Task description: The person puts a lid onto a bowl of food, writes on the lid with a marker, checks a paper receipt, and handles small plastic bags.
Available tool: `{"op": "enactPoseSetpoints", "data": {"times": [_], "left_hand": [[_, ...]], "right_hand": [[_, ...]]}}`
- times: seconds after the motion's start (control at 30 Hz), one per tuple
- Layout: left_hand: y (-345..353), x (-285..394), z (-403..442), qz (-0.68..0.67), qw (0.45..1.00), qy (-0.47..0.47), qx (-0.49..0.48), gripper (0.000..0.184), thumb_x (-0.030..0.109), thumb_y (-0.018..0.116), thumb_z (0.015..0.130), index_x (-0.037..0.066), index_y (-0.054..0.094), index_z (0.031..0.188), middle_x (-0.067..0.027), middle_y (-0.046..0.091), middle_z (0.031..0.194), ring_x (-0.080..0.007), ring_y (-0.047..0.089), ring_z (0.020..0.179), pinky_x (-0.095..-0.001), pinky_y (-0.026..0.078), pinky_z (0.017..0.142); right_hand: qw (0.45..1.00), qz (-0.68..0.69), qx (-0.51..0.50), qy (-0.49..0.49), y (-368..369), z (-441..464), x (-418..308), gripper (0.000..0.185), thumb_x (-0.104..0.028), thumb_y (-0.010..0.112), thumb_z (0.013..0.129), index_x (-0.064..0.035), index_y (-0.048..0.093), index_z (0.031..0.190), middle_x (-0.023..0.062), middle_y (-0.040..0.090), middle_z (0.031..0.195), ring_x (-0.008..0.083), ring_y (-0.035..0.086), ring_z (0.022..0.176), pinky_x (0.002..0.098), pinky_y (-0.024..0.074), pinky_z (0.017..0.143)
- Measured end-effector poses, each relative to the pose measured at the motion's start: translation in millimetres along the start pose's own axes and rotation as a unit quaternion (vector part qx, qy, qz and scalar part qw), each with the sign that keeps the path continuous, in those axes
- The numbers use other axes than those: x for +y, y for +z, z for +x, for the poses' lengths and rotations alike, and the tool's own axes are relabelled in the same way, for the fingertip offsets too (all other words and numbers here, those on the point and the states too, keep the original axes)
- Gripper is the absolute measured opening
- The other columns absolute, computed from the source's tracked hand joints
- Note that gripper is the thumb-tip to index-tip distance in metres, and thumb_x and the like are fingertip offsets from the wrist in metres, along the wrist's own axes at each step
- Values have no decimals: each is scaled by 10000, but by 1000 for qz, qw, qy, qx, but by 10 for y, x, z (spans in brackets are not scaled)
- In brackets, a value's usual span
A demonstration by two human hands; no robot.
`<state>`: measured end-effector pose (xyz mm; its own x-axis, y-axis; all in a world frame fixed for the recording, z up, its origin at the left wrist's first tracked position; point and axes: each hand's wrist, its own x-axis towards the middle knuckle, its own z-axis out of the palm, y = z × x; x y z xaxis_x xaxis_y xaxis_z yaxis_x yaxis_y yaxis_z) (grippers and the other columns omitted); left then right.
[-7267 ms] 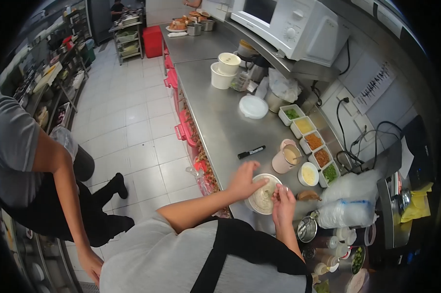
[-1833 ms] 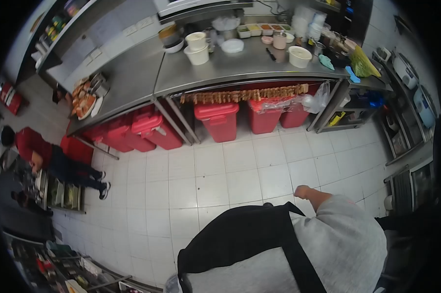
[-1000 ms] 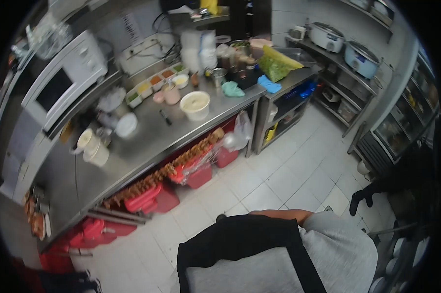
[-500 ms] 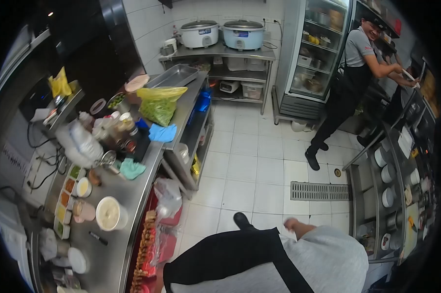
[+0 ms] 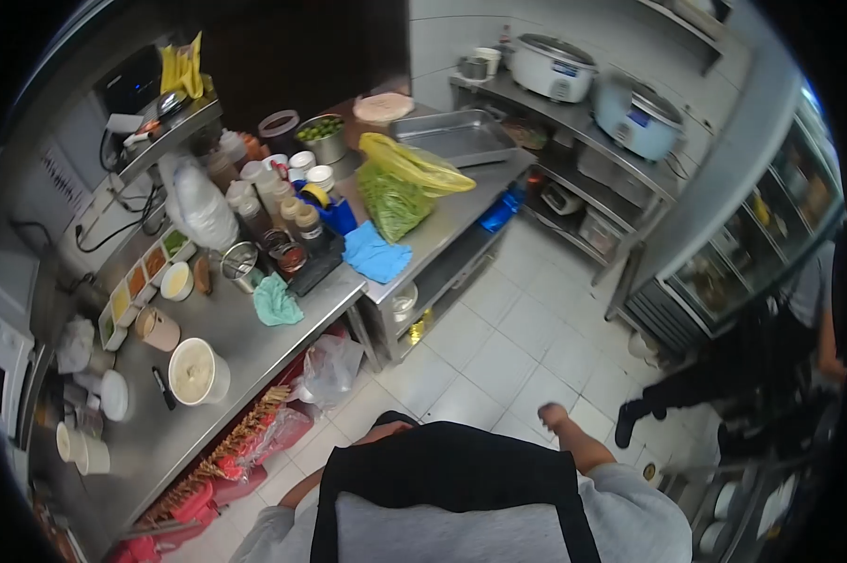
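Over the tiled floor, my right hand (image 5: pixel 553 415) hangs in front of my black apron (image 5: pixel 456 460) with its fingers curled in and nothing seen in them. My left hand (image 5: pixel 383 432) shows only in part at the apron's left edge, near a black shoe (image 5: pixel 397 417); its fingers cannot be made out. Neither hand touches the steel counter (image 5: pixel 245 352) to the left. On that counter stand a white tub of pale paste (image 5: pixel 196 372), a black marker (image 5: pixel 163 388), a jar of pinkish sauce (image 5: pixel 158 328) and a green cloth (image 5: pixel 278 300).
A yellow-topped bag of greens (image 5: pixel 400 188) and a blue cloth (image 5: pixel 376 253) lie on the farther counter. Skewers (image 5: pixel 226 446) fill red trays below. Two rice cookers (image 5: pixel 553 68) stand at the back. A co-worker (image 5: pixel 770 347) stands by the glass-door fridge (image 5: pixel 733 253) at right.
My view has swung left, so the counter sits more centrally and the fridge and co-worker have shifted to the right edge. My left hand has come into view.
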<state>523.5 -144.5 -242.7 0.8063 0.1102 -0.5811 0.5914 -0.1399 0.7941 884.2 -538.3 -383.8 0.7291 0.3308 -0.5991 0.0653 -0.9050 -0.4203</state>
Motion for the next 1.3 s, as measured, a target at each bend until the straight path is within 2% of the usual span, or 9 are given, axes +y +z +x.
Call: {"op": "enactPoseSetpoints", "data": {"times": [0.07, 0.17, 0.27, 0.33, 0.53, 0.8, 0.93, 1.0, 1.3], "left_hand": [[-119, -31, 42, -77, 995, -39, 44, 504, 330, 578, 865, 30, 465, 1253, -177, 587, 1131, -261, 603, 983, -340, 475, 827], [-402, 121, 207, -204, 973, -67, 84, 508, 342, 571, 870, 25, 466, 1252, -176, 581, 1145, -258, 595, 1003, -341, 468, 844], [-763, 636, 579, -309, 948, -52, 48, 512, 354, 565, 875, 21, 466, 1252, -174, 575, 1159, -255, 586, 1024, -342, 460, 861], [-947, 1269, 874, -350, 936, -11, -22, 516, 362, 560, 879, 18, 467, 1252, -173, 571, 1168, -252, 581, 1037, -343, 454, 873], [-281, 4235, 1218, -252, 805, 157, -513, 532, 403, 489, 920, 48, 426, 1312, -120, 480, 1261, -180, 461, 1171, -311, 384, 957], [1386, 5915, -246, -124, 542, 318, -768, 524, 433, 312, 976, 26, 443, 1280, -80, 449, 1298, -178, 381, 1234, -318, 259, 1053], [1848, 5935, -592, -93, 480, 558, -671, 546, 434, 290, 978, 22, 408, 1316, -119, 443, 1313, -202, 287, 1312, -323, 203, 1081], [2220, 5909, -611, -105, 450, 636, -618, 527, 419, 306, 978, 27, 422, 1309, -125, 452, 1311, -224, 333, 1288, -326, 232, 1068], [3195, 5820, -488, -63, 552, 456, -695, 547, 427, 262, 987, 15, 415, 1311, -107, 471, 1299, -198, 408, 1230, -315, 298, 1035]], "right_hand": [[967, 249, 35, -30, -392, -47, -1162, 198, -204, 494, 816, -59, 619, 768, 74, 582, 641, 159, 554, 544, 298, 423, 422], [969, 213, 43, -116, -394, 565, -2116, 152, -198, 573, 842, -65, 634, 879, 36, 611, 709, 114, 553, 583, 263, 435, 463], [831, 465, 88, -292, -1161, 22, -3492, 152, -179, 624, 855, -29, 623, 879, 15, 625, 756, 92, 582, 672, 234, 475, 600], [756, 189, 375, -501, -2253, -737, -4166, 110, -168, 662, 815, -63, 649, 844, 51, 625, 727, 118, 575, 614, 255, 456, 563], [373, -87, 386, -839, -3382, -2657, -5009, 276, -270, 668, 780, -104, 525, 611, 15, 490, 643, 186, 457, 506, 332, 328, 464], [369, -341, 451, -738, -3594, -4372, -4192, 218, -239, 537, 892, -62, 564, 769, 16, 522, 608, 116, 478, 543, 234, 419, 581], [272, -362, 649, -612, -3564, -5063, -3680, 271, -372, 543, 872, -121, 560, 769, -25, 445, 581, 109, 399, 525, 245, 394, 584], [93, -378, 672, -630, -3655, -5306, -3712, 334, -313, 448, 928, -142, 467, 642, -70, 392, 522, 57, 369, 460, 207, 384, 574], [-86, -365, 692, -617, -3577, -5882, -3446, 360, -373, 384, 960, -197, 465, 657, -106, 349, 519, 33, 358, 448, 199, 383, 545]]}}
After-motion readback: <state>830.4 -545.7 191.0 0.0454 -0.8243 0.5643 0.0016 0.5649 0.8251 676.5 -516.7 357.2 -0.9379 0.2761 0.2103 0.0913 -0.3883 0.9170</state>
